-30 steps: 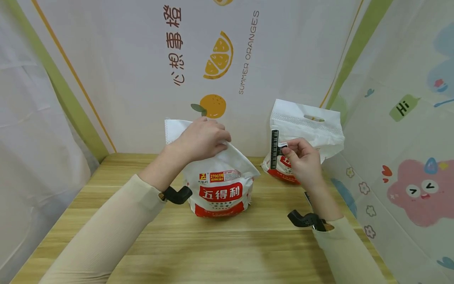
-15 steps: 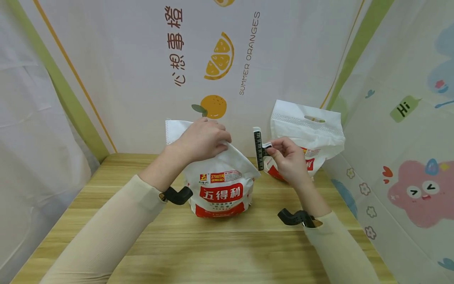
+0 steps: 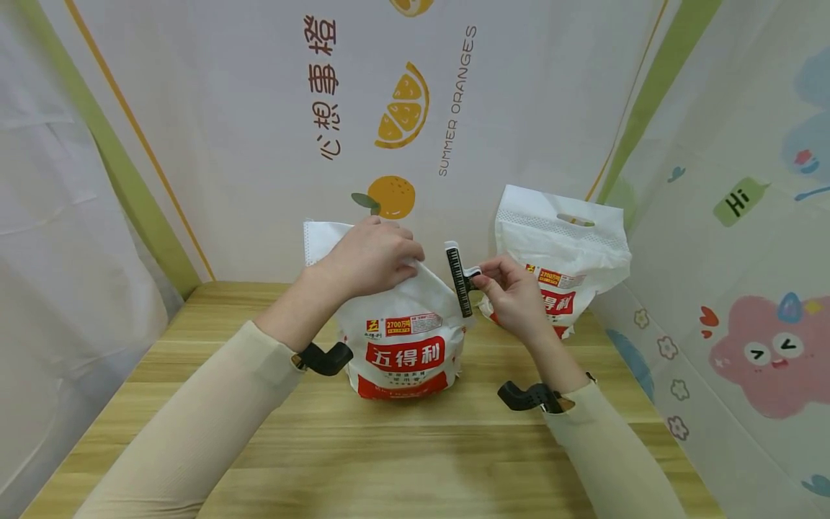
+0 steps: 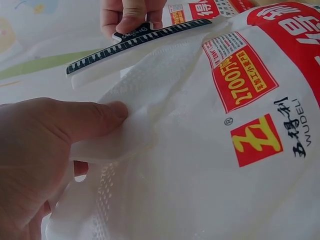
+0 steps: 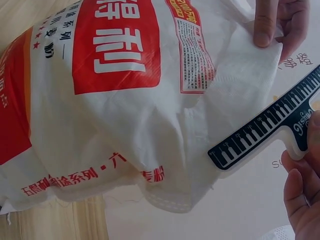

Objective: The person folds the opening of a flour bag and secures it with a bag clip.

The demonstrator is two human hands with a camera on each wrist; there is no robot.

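Note:
A white flour bag [image 3: 405, 353] with red print stands upright on the wooden table. My left hand [image 3: 372, 256] grips its folded-over top edge, thumb [image 4: 100, 117] on the near side in the left wrist view. In my right hand [image 3: 519, 295] is a long clip [image 3: 460, 281] with a black-and-white piano-key pattern, pinched by its handle between thumb and fingers. The clip is held tilted beside the bag's right top corner. The right wrist view shows the clip [image 5: 265, 122] close to the bag's top edge; whether they touch I cannot tell.
Behind on the right stands a second flour bag [image 3: 560, 245] with a cut-out handle. White printed curtains [image 3: 532, 108] enclose the back and sides of the table [image 3: 389, 461]. A small dark bit shows behind my right wrist, mostly hidden.
My right hand has carried the clip left, from in front of the rear bag to the near bag's right top corner. The clip's tilt has changed; my left hand has kept its grip.

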